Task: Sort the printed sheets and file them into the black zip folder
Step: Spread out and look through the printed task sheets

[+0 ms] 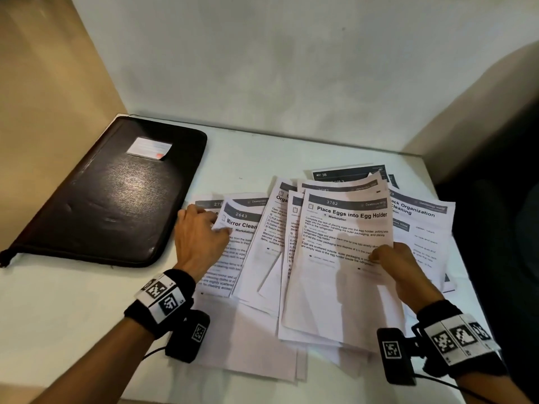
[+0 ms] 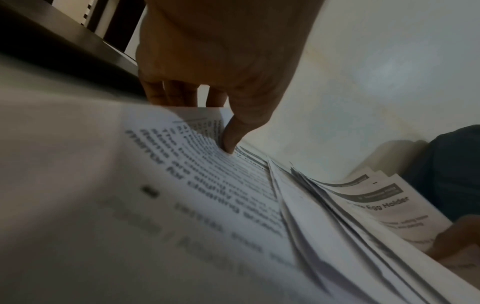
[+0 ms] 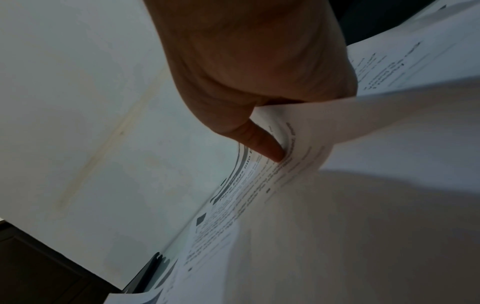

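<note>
White table (image 1: 73, 301), egg-holder sheet (image 1: 338, 258) pinched in right hand (image 1: 399, 263)

The left hand (image 2: 221, 57) reaches down from the top of the frame, its thumb (image 2: 233, 133) pressing the curled upper edge of a blurred white printed paper sheet (image 2: 207, 195), the other fingers (image 2: 166, 94) tucked behind that edge. Beyond the fingers lies the dark edge of the black zip folder (image 2: 64, 47). To the thumb's far side fans a loose pile of white printed sheets (image 2: 337, 226), the farthest reading "Egg Holder" (image 2: 387, 203), with the right hand (image 2: 457, 236) on it.
</note>
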